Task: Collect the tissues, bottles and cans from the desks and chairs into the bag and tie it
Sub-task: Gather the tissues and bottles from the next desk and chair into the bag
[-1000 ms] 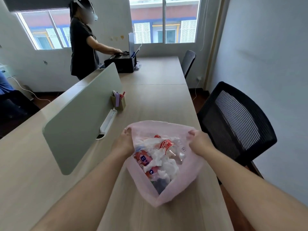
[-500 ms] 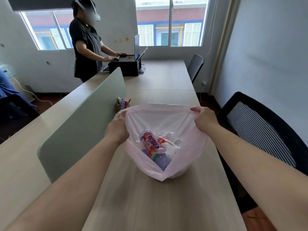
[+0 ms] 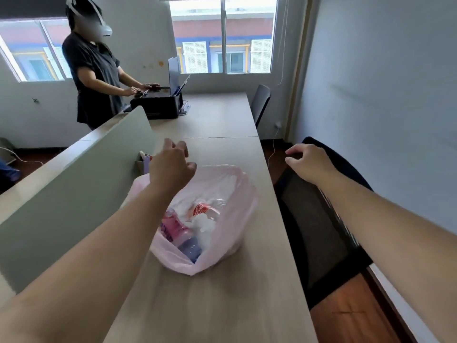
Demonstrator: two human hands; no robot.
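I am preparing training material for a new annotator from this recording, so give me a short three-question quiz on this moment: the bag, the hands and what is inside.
1. True or false: the pink bag on the desk is already tied shut.
2. Multiple choice: the left hand is A) gripping the bag's rim, B) loosely open and holding nothing, C) holding a can.
3. Short answer: name two kinds of rubbish visible through the bag's mouth.

Key
1. False: its mouth lies open, with no knot.
2. B.
3. A red-labelled bottle and crumpled tissues.
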